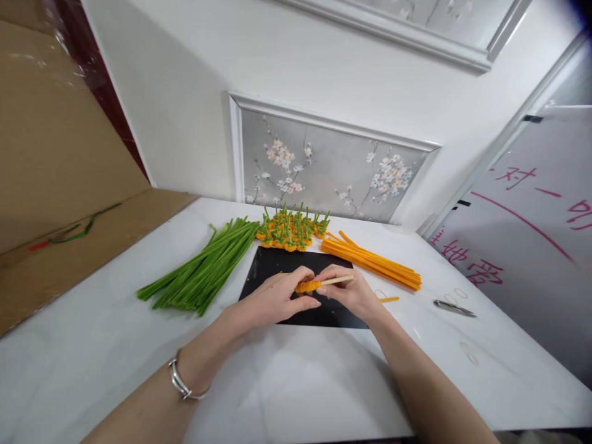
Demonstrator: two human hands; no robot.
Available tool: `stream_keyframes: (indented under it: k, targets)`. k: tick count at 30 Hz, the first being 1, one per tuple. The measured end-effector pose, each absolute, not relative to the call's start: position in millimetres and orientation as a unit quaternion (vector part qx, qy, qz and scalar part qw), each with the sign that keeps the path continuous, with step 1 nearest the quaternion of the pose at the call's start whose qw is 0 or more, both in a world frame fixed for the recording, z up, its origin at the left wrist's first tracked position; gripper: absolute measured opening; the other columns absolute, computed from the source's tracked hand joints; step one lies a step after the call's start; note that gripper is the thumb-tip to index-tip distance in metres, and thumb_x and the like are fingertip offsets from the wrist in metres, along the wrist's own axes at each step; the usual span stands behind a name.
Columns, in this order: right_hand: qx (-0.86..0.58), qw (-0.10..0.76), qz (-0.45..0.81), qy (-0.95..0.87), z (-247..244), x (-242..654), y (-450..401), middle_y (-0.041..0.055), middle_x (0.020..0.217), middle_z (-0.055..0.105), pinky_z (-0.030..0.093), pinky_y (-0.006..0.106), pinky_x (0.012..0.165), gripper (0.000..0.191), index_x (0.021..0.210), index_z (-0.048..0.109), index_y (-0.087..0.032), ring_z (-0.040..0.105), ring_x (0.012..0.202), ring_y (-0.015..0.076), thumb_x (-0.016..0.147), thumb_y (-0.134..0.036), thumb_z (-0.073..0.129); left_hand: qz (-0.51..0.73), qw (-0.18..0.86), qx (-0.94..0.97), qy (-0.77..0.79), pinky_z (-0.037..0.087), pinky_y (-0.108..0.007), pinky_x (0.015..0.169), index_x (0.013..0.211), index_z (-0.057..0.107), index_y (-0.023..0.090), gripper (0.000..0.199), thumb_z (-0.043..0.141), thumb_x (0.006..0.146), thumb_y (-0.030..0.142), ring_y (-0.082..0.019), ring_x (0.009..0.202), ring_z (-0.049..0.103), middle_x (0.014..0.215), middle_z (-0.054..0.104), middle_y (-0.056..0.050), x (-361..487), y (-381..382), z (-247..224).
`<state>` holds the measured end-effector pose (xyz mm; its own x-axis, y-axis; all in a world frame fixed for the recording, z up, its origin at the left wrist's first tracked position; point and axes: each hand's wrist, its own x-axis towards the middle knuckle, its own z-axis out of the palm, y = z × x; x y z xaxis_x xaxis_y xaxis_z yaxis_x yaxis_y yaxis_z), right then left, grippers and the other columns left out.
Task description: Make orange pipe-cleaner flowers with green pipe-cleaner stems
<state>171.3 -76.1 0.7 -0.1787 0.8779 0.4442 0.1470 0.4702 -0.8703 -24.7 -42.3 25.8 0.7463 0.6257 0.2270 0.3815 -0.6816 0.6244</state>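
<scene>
Above a black mat (300,314), my two hands meet over a thin wooden stick (338,280). An orange pipe cleaner (308,287) is wound in a tight coil around one end of that stick. My left hand (280,295) pinches the coil between thumb and fingers. The fingers of my right hand (346,295) are closed on the stick beside the coil, and its bare end sticks out to the right. Part of the coil is hidden by my fingertips.
Green pipe cleaners (201,271) lie left of the mat. Behind it stand several orange pieces with green stems (291,231). Orange pipe cleaners (370,262) lie right, near a short orange piece (388,300), thread snips (456,308) and rubber bands (468,353). Cardboard (92,246) borders the left.
</scene>
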Motion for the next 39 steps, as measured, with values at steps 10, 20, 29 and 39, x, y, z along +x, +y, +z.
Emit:
stream_keyframes:
  k: [10, 20, 29, 39]
  targets:
    - [-0.426, 0.517, 0.279, -0.689, 0.8, 178.5, -76.8, 0.0014, 0.074, 0.063, 0.048, 0.024, 0.056, 0.015, 0.089, 0.065, -0.019, 0.058, 0.063, 0.0133, 0.078, -0.028, 0.062, 0.253, 0.406, 0.843, 0.245, 0.034, -0.023, 0.057, 0.076, 0.063, 0.016, 0.024, 0.049, 0.088, 0.03, -0.011, 0.06, 0.047, 0.072, 0.061, 0.0, -22.0, -48.4, 30.0]
    - [-0.464, 0.388, 0.116, -0.788, 6.3, 175.1, -84.3, -0.001, 0.059, 0.057, 0.037, 0.023, 0.049, 0.024, 0.071, 0.064, -0.018, 0.048, 0.051, 0.0111, 0.09, -0.029, 0.052, 0.338, 0.41, 0.799, 0.281, 0.041, -0.023, 0.063, 0.101, 0.053, 0.019, 0.015, 0.049, 0.089, 0.026, -0.013, 0.066, 0.058, 0.068, 0.063, 0.002, -22.4, -44.1, 29.5]
    - [-0.443, 0.293, 0.044, -0.846, 12.4, 175.4, -94.2, 0.0007, 0.066, 0.06, 0.04, 0.024, 0.057, 0.021, 0.078, 0.06, -0.02, 0.054, 0.06, 0.0137, 0.093, -0.022, 0.045, 0.332, 0.212, 0.844, 0.364, 0.037, -0.021, 0.055, 0.103, 0.06, 0.022, 0.022, 0.043, 0.093, 0.032, -0.012, 0.058, 0.056, 0.072, 0.065, 0.002, -28.7, -37.3, 23.2]
    - [-0.434, 0.323, -0.178, -0.822, 26.2, 172.2, -99.1, 0.0024, 0.076, 0.066, 0.038, 0.024, 0.057, 0.018, 0.089, 0.066, -0.018, 0.058, 0.062, 0.0118, 0.094, -0.026, 0.05, 0.251, 0.049, 0.896, 0.364, 0.041, -0.025, 0.066, 0.1, 0.061, 0.024, 0.019, 0.044, 0.093, 0.029, -0.019, 0.079, 0.066, 0.088, 0.071, 0.0, -27.5, -33.9, 16.3]
